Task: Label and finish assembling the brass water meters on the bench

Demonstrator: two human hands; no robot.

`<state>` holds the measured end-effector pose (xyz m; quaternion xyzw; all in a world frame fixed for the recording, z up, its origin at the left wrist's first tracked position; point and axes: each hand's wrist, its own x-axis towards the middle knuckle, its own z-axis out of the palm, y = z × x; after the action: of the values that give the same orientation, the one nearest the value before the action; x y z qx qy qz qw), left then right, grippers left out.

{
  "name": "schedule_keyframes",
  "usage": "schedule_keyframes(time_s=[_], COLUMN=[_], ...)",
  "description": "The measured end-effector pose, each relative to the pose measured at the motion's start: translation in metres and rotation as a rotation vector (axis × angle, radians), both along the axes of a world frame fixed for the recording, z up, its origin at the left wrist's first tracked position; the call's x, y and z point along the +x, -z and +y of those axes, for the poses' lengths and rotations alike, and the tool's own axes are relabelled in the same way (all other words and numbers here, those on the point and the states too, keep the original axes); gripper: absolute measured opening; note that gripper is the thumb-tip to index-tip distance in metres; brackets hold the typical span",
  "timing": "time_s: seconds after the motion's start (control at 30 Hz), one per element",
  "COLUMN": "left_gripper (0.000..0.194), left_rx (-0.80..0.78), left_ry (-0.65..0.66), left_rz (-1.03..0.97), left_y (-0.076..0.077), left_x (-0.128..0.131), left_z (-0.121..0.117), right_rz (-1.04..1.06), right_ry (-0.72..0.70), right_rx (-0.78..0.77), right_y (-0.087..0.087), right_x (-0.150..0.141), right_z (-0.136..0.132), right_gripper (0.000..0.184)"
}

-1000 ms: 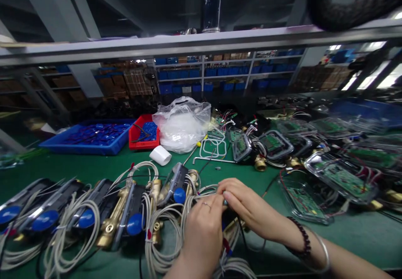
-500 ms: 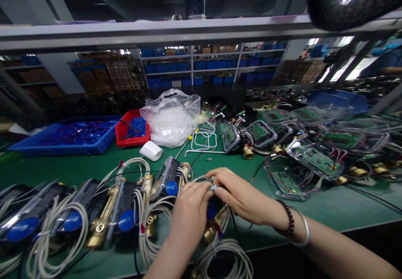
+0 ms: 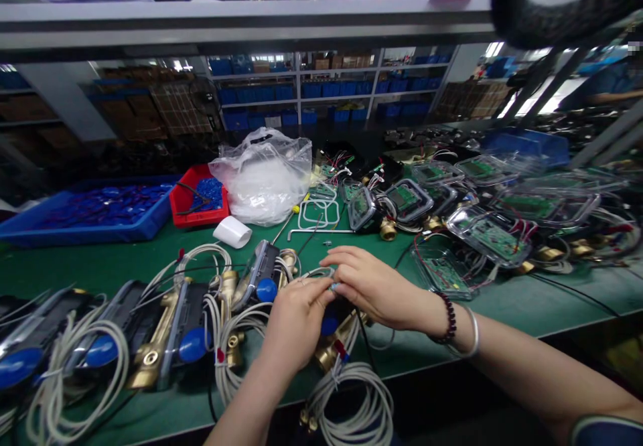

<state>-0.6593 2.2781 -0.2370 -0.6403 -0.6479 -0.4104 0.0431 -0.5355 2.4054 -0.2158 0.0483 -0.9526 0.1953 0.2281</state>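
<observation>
Left hand (image 3: 296,322) and right hand (image 3: 374,290) meet, fingertips pinching small pale-blue piece (image 3: 333,286) between them; neither nearer. Long axis too small to tell. Brass-fitted meter (image 3: 326,356) under hands, partly hidden.

Near the bench's front edge, my left hand (image 3: 296,325) and right hand (image 3: 376,292) are holding a pale-blue piece (image 3: 333,286). On my right wrist I am wearing a dark reddish-brown beaded bracelet (image 3: 449,319) and a silver bangle (image 3: 473,333). The bench (image 3: 151,258) is showing plain green. Toward its left edge, a tray (image 3: 138,234) is showing blue and a bin (image 3: 201,218) red; nearby, a short tube (image 3: 232,232) is showing white. Along the front edge, round caps (image 3: 193,345) are showing blue, fittings (image 3: 151,355) brassy gold, coiled cables (image 3: 351,402) greyish white. Toward the right edge, circuit boards (image 3: 442,272) are showing green.
</observation>
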Motion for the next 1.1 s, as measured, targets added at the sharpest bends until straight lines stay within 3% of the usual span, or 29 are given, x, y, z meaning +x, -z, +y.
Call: schedule_keyframes(time_s=[0.2,0.27,0.4,0.47,0.57,0.63,0.8,0.87,0.93,1.1], left_gripper=[0.022,0.022,0.020,0.019,0.019,0.021,0.021,0.020,0.018,0.017], left_rx=[0.167,0.118,0.005,0.051,0.171,0.187,0.125,0.120,0.143,0.254], left_ry=[-0.180,-0.152,-0.029,-0.068,-0.193,-0.225,-0.108,-0.075,-0.101,-0.289], left_rz=[0.222,0.175,0.020,0.055,0.191,0.217,0.108,0.085,0.097,0.255], left_y=[0.009,0.008,0.003,0.005,0.013,0.017,0.014,0.013,0.015,0.025], left_x=[0.010,0.005,-0.004,0.001,0.013,0.016,0.001,-0.002,0.003,0.024], left_z=[-0.004,-0.004,-0.002,-0.003,-0.006,-0.008,-0.005,-0.004,-0.005,-0.007], right_rz=[-0.052,-0.072,-0.003,0.032,0.018,-0.001,0.004,0.032,0.058,-0.088], right_ry=[0.043,0.041,0.017,0.027,0.083,0.074,0.096,0.106,0.124,0.120], right_rx=[-0.341,-0.284,-0.014,-0.035,-0.192,-0.193,0.149,0.213,0.147,-0.235], right_y=[0.009,0.007,0.006,0.009,0.014,0.014,0.010,0.012,0.015,0.013], right_x=[-0.005,-0.005,-0.006,-0.009,-0.011,-0.010,-0.004,-0.004,-0.005,-0.009], right_z=[-0.004,-0.003,-0.001,-0.002,-0.006,-0.007,-0.005,-0.006,-0.010,-0.013], right_gripper=[0.031,0.030,0.024,0.025,0.028,0.028,0.017,0.016,0.020,0.026])
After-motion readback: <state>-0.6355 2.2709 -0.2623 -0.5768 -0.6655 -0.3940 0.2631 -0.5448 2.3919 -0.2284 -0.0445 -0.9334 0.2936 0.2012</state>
